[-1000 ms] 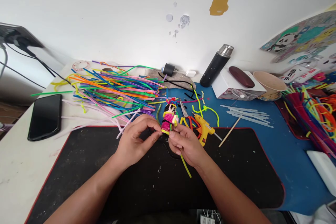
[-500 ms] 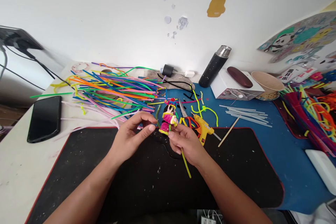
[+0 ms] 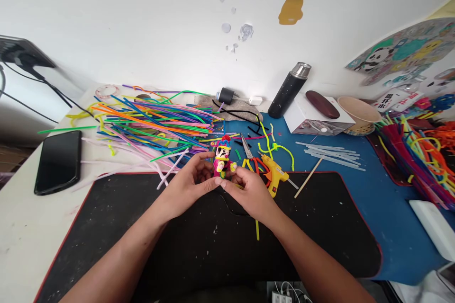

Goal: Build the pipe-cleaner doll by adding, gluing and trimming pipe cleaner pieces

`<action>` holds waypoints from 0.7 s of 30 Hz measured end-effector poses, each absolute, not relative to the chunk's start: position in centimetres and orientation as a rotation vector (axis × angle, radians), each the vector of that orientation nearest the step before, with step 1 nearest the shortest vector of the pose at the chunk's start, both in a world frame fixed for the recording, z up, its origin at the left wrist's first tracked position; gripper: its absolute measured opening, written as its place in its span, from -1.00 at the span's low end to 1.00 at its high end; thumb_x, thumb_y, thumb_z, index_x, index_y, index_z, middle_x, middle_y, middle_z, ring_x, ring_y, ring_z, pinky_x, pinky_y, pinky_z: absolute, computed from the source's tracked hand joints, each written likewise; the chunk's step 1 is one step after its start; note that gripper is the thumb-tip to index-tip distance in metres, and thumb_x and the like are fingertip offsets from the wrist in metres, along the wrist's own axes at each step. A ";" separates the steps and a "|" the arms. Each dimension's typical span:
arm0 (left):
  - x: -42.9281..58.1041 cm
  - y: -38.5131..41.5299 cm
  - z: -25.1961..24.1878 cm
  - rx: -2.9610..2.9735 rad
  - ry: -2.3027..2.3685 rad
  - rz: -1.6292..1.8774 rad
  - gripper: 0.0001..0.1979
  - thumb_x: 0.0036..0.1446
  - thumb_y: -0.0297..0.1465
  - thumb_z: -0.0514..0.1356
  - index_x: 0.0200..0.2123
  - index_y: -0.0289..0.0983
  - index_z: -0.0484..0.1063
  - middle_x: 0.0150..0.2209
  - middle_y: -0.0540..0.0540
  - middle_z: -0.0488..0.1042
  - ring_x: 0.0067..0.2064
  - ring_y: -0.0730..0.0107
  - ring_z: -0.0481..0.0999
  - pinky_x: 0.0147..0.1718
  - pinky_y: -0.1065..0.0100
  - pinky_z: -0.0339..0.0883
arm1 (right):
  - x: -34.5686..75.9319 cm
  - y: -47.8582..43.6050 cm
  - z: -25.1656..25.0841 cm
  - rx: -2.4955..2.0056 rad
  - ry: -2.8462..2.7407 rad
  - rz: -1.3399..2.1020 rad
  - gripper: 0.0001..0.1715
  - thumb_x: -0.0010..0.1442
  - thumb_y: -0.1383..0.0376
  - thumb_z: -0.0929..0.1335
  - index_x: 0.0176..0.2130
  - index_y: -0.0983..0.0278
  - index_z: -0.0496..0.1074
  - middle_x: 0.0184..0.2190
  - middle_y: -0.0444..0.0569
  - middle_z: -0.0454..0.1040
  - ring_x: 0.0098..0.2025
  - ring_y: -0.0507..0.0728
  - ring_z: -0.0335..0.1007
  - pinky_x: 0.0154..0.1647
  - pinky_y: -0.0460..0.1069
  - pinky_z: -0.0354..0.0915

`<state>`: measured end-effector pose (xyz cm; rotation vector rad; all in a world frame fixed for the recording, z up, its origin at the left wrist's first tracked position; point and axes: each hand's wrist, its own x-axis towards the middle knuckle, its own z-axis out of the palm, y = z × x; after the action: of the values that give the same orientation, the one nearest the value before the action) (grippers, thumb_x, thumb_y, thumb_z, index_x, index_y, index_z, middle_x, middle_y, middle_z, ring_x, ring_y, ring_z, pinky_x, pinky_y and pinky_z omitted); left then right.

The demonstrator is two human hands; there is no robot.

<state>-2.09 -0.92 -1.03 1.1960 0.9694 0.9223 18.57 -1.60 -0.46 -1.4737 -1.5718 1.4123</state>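
Observation:
Between my two hands, a small pipe-cleaner figure [image 3: 222, 157] stands upright above the black mat, its front turned to me. It has a red and blue hat, a white and black face and a magenta robe with yellow trim. My left hand [image 3: 197, 177] is closed on its left side, thumb at the lower front. My right hand [image 3: 250, 189] grips its right side and base, the two thumbs nearly meeting. A yellow pipe cleaner [image 3: 257, 230] sticks out below my right hand; its upper part is hidden. Just beyond lie scissors [image 3: 247, 147] and a yellow hot glue gun [image 3: 275, 173].
A heap of coloured pipe cleaners [image 3: 156, 120] spreads at the back left, near a black phone [image 3: 59, 163]. Clear glue sticks [image 3: 332, 155] and a wooden stick [image 3: 308, 177] lie to the right. Behind them stand a black flask [image 3: 287, 92] and a white box [image 3: 316, 120].
My left hand has moved right and taken hold of the figure. The figure has turned from sideways to facing me and shifted slightly left.

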 end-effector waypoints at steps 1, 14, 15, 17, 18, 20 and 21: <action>-2.0 -0.9 -1.2 1.179 0.963 0.926 -0.39 0.20 -0.13 0.44 0.21 -0.20 0.36 -0.10 -0.15 0.62 -0.09 0.18 0.62 -0.11 0.17 0.48 | 18.4 -1.6 -0.4 -1.494 -1.597 1.378 -0.57 0.24 0.04 0.51 -0.41 0.20 0.32 -0.56 -0.25 0.21 -0.52 0.02 0.10 -0.52 -0.05 -0.01; -1.4 -0.8 -1.5 1.153 1.050 0.990 -0.58 0.16 -0.12 0.44 -0.03 -0.21 0.49 -0.09 -0.12 0.65 -0.04 0.15 0.65 -0.02 0.11 0.54 | 17.0 -1.7 0.3 -1.574 -1.796 1.169 -0.50 0.26 0.06 0.44 -0.48 0.16 0.14 -0.61 -0.24 0.19 -0.57 0.03 0.06 -0.53 -0.02 -0.07; -1.5 -0.8 -1.5 1.147 1.047 0.998 -0.59 0.16 -0.13 0.44 -0.03 -0.21 0.49 -0.09 -0.11 0.65 -0.04 0.16 0.65 -0.02 0.12 0.54 | 17.1 -1.7 0.3 -1.574 -1.792 1.183 -0.51 0.27 0.05 0.44 -0.47 0.17 0.16 -0.60 -0.25 0.19 -0.56 0.03 0.06 -0.53 -0.02 -0.07; -1.5 -0.8 -1.5 1.123 1.036 1.003 -0.59 0.16 -0.14 0.45 -0.03 -0.21 0.49 -0.09 -0.11 0.65 -0.04 0.18 0.64 -0.02 0.14 0.53 | 17.2 -1.7 0.2 -1.559 -1.777 1.230 -0.57 0.29 0.03 0.43 -0.43 0.17 0.24 -0.57 -0.25 0.19 -0.54 0.03 0.06 -0.51 -0.02 -0.05; -1.6 -0.7 -1.5 1.111 1.034 1.001 -0.59 0.15 -0.15 0.45 -0.03 -0.21 0.50 -0.09 -0.11 0.65 -0.04 0.18 0.64 -0.01 0.15 0.52 | 17.2 -1.7 0.1 -1.545 -1.767 1.262 -0.61 0.30 0.03 0.43 -0.39 0.18 0.31 -0.56 -0.25 0.20 -0.52 0.04 0.07 -0.51 -0.02 -0.04; -1.7 -0.7 -1.4 1.094 1.039 0.994 -0.59 0.14 -0.15 0.46 -0.04 -0.21 0.50 -0.10 -0.10 0.65 -0.06 0.20 0.64 -0.01 0.16 0.51 | 17.4 -1.6 0.2 -1.517 -1.747 1.326 -0.70 0.30 0.04 0.44 -0.28 0.20 0.45 -0.54 -0.25 0.22 -0.50 0.04 0.11 -0.49 -0.02 0.01; -1.7 -0.7 -1.3 1.091 1.046 0.991 -0.59 0.13 -0.14 0.47 -0.06 -0.21 0.51 -0.12 -0.10 0.65 -0.07 0.20 0.64 -0.02 0.16 0.51 | 17.5 -1.6 0.2 -1.506 -1.739 1.353 -0.72 0.30 0.05 0.44 -0.22 0.21 0.50 -0.54 -0.25 0.23 -0.49 0.05 0.13 -0.48 -0.02 0.03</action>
<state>-1.71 -0.68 -1.33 1.0907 1.0464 0.9913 17.54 -1.59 0.20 -1.5061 -1.7386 1.3534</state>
